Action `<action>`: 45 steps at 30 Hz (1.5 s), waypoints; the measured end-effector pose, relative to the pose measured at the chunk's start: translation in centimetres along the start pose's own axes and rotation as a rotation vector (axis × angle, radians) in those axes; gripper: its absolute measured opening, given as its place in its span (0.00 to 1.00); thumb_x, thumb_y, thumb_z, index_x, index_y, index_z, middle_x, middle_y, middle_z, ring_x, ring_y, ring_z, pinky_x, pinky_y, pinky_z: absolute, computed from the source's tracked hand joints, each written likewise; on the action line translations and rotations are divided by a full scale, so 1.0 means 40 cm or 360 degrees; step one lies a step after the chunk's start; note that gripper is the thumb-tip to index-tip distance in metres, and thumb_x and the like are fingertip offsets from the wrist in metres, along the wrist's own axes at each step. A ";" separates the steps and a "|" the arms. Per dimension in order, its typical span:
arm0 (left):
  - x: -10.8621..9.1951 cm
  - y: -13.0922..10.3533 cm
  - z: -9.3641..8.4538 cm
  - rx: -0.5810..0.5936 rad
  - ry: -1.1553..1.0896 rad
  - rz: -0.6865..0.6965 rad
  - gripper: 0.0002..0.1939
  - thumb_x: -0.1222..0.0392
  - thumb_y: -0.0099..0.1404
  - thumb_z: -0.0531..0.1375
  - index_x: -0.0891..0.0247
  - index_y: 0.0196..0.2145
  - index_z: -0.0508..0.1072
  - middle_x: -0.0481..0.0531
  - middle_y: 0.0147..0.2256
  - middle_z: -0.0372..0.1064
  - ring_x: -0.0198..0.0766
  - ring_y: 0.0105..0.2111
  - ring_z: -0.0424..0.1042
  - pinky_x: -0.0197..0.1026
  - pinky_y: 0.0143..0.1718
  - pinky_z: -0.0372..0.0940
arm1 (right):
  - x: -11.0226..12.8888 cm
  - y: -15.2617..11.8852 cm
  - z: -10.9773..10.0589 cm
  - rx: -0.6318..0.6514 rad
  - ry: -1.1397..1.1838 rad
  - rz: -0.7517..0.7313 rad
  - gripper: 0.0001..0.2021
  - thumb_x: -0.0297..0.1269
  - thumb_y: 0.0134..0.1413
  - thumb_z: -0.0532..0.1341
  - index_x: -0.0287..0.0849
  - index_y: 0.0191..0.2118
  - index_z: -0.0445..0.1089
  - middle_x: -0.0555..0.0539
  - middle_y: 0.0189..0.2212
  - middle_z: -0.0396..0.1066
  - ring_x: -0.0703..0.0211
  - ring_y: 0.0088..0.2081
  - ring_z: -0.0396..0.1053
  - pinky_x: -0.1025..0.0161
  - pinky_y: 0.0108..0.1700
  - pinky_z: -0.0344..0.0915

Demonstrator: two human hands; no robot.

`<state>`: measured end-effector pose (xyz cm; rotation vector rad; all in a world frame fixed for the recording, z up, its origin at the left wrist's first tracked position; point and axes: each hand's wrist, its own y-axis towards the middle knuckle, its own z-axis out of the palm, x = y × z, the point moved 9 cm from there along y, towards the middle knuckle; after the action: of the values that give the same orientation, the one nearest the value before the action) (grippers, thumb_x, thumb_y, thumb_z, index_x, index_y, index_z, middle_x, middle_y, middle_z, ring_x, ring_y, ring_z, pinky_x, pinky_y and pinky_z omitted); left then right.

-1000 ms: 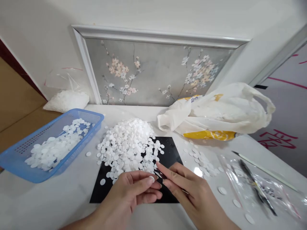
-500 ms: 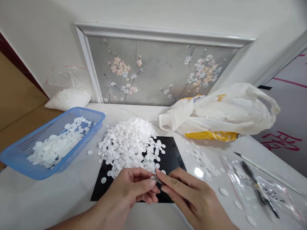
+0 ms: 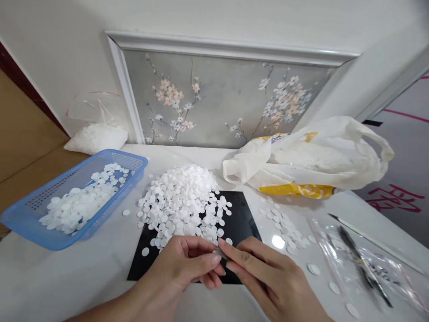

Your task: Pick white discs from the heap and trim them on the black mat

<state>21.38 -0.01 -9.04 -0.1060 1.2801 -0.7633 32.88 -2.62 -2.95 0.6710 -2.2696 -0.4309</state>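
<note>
My left hand point(image 3: 191, 264) is closed, thumb against forefinger, pinching a small pale piece that is mostly hidden, likely one of the white discs. Fingers together, my right hand point(image 3: 268, 270) grips a small thin grey metal piece point(image 3: 221, 254), whose visible end meets the left fingertips. Both hands hover over the near edge of a black mat point(image 3: 246, 219). Just beyond them, a heap of small round white discs point(image 3: 187, 188) covers much of that mat, with several lying loose around it.
To the left stands a blue plastic basket point(image 3: 72, 172) holding more discs, with a filled clear bag point(image 3: 98, 136) behind. At right are a white and yellow plastic bag point(image 3: 311, 165), scattered discs point(image 3: 284, 228), a black pen-like tool point(image 3: 355, 250) and a clear zip bag point(image 3: 385, 273).
The hands stay almost in place. The metal piece between the fingertips has shifted slightly, and its angle looks a little different.
</note>
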 end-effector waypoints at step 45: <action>-0.001 -0.004 -0.005 0.0152 0.0080 -0.0109 0.09 0.60 0.57 0.65 0.69 0.32 0.78 0.56 0.28 0.76 0.35 0.25 0.75 0.34 0.31 0.69 | 0.006 -0.008 0.002 0.0046 0.0096 -0.0021 0.17 0.30 0.62 0.55 0.44 0.55 0.68 0.47 0.28 0.69 0.65 0.26 0.69 0.71 0.26 0.67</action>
<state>21.13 -0.06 -8.98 -0.0539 1.2907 -0.8896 32.78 -2.99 -3.03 0.7045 -2.2194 -0.3797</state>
